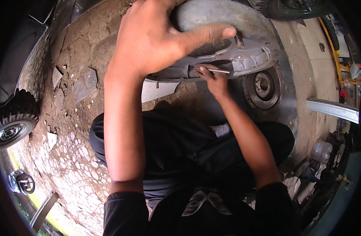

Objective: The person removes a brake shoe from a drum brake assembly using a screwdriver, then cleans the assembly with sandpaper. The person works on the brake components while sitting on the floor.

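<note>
A large curved grey metal casing [249,61] stands in front of me, with hollows and ribs along its near side. High and close to the view, my left hand [157,39] is spread over the casing's left part, its thumb stretched to the right; the other fingertips run out of the picture. Beside the thumb, a threaded stud [238,40] sticks up. My right hand [216,82] is lower, at the casing's near edge, with its fingers closed around a thin silver metal rod [223,71]. The rod's left end is hidden by the fingers.
A round metal disc with a hub [263,88] lies right of my right hand. Flat broken pieces [86,84] lie on the dirt floor at left. A vehicle tyre [15,122] stands at far left, a metal channel [332,107] and a clear plastic bottle [321,152] at right.
</note>
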{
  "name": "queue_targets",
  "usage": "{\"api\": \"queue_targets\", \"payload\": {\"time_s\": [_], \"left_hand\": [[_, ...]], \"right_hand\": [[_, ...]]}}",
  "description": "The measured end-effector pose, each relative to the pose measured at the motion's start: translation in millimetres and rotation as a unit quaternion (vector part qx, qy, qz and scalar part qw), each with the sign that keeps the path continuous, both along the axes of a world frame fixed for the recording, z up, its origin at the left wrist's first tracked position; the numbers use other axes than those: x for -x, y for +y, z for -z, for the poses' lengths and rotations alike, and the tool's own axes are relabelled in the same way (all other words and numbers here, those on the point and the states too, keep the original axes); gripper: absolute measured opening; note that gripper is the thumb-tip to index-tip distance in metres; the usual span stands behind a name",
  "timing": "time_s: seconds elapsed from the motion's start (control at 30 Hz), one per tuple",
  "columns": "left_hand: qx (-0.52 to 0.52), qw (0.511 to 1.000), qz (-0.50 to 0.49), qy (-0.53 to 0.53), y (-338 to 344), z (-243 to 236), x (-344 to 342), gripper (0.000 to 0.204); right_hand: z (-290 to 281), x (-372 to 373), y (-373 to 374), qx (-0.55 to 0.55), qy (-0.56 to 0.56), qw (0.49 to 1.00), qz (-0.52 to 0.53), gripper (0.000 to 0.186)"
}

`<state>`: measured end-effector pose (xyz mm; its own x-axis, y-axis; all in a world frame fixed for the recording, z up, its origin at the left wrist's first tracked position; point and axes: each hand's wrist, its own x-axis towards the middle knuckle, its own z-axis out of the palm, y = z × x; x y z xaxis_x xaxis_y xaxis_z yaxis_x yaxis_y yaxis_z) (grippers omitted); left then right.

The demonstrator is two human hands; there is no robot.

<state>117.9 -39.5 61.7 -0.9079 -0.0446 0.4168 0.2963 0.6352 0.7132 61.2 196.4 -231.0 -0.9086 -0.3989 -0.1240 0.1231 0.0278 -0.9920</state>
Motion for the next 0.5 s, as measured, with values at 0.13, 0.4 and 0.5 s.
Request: {"api": "queue_targets", "payload": {"time_s": [0.13,0.4,0.5], "left_hand": [[-0.046,0.999,0.015,0.004,-13.6,24.5,10.0,0.052],[0.008,1.000,0.008,0.028,1.0,-1.3,-4.9,0.050],[-0.043,0.998,0.024,0.024,-1.6,3.5,-0.9,0.050]], "right_hand": [[1.5,9.4,27.4,-0.119,0.112,0.980,-0.117,0.028],[-43.5,1.5,-1.4,-0.261,0.316,0.908,-0.091,0.027],[-50.2,30.7,18.6,-0.308,0.242,0.909,-0.139,0.028]]}}
